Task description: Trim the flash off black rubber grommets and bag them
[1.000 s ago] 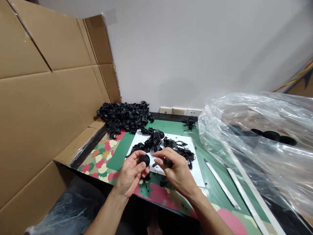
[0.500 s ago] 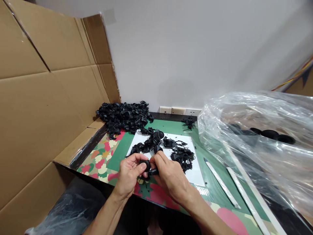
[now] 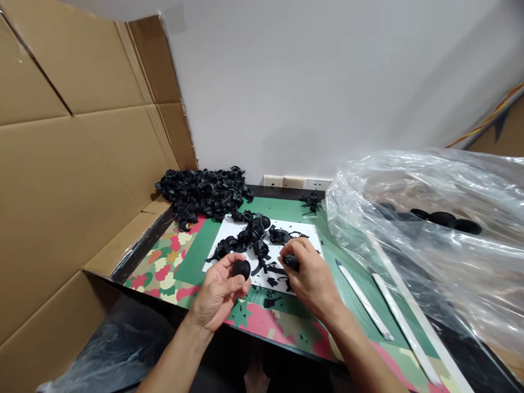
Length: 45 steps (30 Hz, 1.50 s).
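My left hand (image 3: 216, 292) pinches a small round ribbed black rubber part (image 3: 241, 269) between thumb and fingers, above the front of the white sheet. Over the sheet's right side, my right hand (image 3: 313, 281) is closed on a dark rubber scrap (image 3: 290, 262), mostly covered by the fingers. The white sheet (image 3: 313, 232) carries a cluster of ribbed black parts (image 3: 256, 229) with ragged flash. Torn black strips (image 3: 276, 269) lie between my hands, and some small bits are on the mat in front.
A large heap of black rubber parts (image 3: 204, 191) sits at the back left beside cardboard (image 3: 123, 142). Two white-wrapped blades or sticks (image 3: 364, 300) lie on the green mat (image 3: 339, 240). At right, a clear plastic bag (image 3: 409, 185) holds black round pieces (image 3: 442, 219).
My hands have come apart. The right hand has moved right over the sheet with the scrap, while the left keeps the ribbed part, now turned to show its ribs.
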Each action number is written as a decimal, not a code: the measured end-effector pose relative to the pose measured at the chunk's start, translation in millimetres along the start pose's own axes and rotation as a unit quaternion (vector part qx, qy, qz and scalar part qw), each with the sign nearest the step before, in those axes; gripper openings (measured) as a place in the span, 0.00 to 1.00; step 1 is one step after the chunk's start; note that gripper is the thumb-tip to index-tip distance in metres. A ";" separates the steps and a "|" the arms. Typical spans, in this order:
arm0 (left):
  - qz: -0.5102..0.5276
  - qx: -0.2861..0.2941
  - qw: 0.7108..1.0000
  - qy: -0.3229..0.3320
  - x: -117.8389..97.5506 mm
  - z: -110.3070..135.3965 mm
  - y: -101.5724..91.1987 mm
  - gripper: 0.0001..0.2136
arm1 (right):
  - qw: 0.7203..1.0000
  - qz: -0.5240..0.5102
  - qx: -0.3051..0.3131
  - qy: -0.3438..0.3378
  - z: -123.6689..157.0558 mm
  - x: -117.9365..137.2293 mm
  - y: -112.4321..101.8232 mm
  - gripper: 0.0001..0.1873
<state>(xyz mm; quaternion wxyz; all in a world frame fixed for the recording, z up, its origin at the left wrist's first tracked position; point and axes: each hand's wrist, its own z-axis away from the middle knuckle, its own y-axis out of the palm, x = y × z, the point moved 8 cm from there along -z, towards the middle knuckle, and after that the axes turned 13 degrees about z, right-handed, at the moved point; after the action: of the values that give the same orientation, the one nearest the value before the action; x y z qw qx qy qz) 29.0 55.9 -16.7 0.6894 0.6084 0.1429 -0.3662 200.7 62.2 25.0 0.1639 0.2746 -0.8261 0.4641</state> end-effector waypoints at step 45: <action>-0.056 0.014 0.998 0.029 -3.1 3.5 3.2 0.19 | 0.946 -0.245 0.106 0.185 18.2 -9.1 2.0 0.22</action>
<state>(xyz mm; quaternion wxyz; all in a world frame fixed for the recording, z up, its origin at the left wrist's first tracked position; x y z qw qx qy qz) 28.1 53.6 -11.6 0.6548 0.6196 0.1913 -0.3882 206.5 50.2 9.5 0.3924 0.3936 -0.6342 0.5375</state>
